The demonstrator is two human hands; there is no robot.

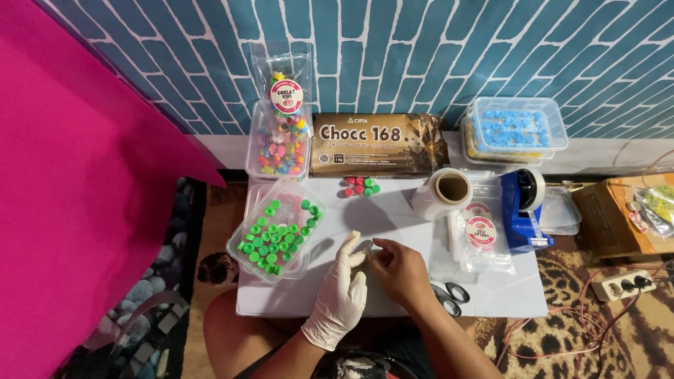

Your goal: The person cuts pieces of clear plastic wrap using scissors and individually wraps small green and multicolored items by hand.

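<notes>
We see two hands meeting over the middle of a low white table [491,295]. The left hand [342,291], in a white latex glove, curls its fingers around a small clear plastic packet [363,247], and the bare right hand [398,269] pinches the same packet from the right, so both grips are closed on it; the packet lies just above the table, near its middle, and we cannot tell what is inside it. Just left of the hands sits a clear plastic tray of small green round candies [276,231], tilted toward the table's left edge. Far of the hands, a small cluster of red and green candies [359,186] lies loose on the table. To the right stands a roll of clear plastic film [442,193], then a stack of clear pouches with round red-and-white stickers [481,235], and beyond it a blue tape dispenser [525,207]. A pair of black-handled scissors [449,293] lies just right of the right wrist. Along the far wall rest a clear tub of mixed coloured candies [279,144], a brown wrapped chocolate block [379,144] and a clear lidded box of blue candies [514,130].
</notes>
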